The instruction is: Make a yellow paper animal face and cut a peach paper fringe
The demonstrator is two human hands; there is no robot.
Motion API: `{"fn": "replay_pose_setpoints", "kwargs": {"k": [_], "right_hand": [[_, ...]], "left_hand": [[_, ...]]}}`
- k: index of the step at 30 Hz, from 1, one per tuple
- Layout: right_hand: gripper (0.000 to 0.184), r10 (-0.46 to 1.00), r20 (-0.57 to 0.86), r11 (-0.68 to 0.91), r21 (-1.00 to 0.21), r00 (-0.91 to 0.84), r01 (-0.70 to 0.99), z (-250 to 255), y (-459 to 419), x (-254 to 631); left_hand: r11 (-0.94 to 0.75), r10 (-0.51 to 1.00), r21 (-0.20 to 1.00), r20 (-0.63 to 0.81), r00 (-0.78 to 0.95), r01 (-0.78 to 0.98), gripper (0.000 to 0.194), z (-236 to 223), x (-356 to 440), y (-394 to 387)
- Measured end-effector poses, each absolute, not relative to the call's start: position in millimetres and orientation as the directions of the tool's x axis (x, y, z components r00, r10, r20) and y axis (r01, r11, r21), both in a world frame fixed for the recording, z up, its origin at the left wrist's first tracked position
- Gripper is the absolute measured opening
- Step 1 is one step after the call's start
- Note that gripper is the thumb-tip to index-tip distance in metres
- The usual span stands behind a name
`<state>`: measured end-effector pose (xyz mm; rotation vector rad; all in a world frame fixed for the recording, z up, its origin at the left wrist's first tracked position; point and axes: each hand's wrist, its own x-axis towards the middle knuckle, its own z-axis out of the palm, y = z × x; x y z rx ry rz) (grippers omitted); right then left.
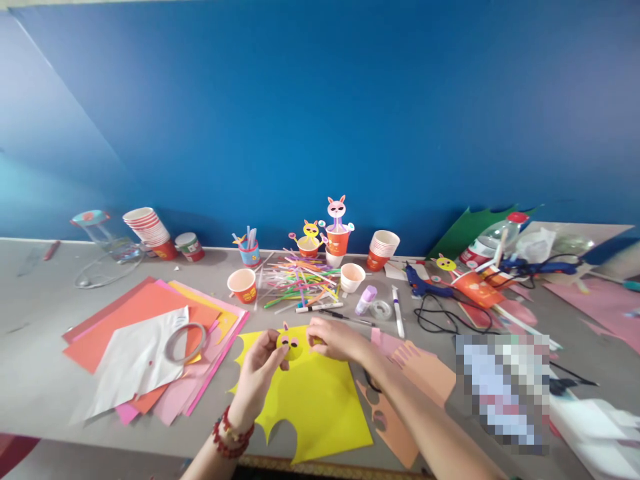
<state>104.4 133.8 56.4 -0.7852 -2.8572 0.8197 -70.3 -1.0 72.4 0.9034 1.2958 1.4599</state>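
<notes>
Between the thumb and fingers of my left hand [260,370] is a round yellow paper animal face [290,347] with dark eyes and one pink-lined ear showing. My right hand [333,339] is just to its right, fingers pinched together. A small bit of yellow shows at those fingertips, but I cannot make out what it is. Both hands are over a yellow paper sheet [320,400] with curved pieces cut from its edges. Beyond them lie a glue stick [367,300], a clear tape roll [381,310], a white marker [397,312] and a black pen [345,317].
Colored paper sheets [140,300] and a tape ring [186,342] lie left. A heap of straws [300,283], paper cups [243,285] and a cup with a bunny face [337,237] stand ahead. Right are a blue glue gun [425,283], its cord [440,317] and a bottle [493,240].
</notes>
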Motion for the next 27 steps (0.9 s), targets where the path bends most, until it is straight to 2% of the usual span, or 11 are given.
{"fn": "replay_pose_setpoints", "kwargs": {"k": [9,15,18,22,27], "right_hand": [[0.015,0.514,-0.012,0.705,-0.563,-0.858,0.431,54,128,114],[0.016,0.541,0.08,0.699,-0.597,-0.837,0.395,63,123,125],[0.012,0.542,0.172,0.712,-0.615,-0.823,0.34,70,120,128],[0.014,0.609,0.309,0.681,-0.676,-0.73,0.282,79,106,129],[0.019,0.73,0.363,0.554,-0.81,-0.579,0.191,88,78,127]], "left_hand": [[0.002,0.962,0.983,-0.051,-0.267,-0.184,0.023,69,-68,-2],[0.006,0.97,0.983,-0.05,-0.238,-0.181,0.02,64,-67,-1],[0.014,0.971,0.98,-0.061,-0.233,-0.199,0.02,64,-67,0],[0.018,0.97,0.96,-0.084,-0.227,-0.278,0.023,68,-64,-2],[0.025,0.972,0.946,-0.099,-0.214,-0.324,0.026,70,-59,-4]]}}
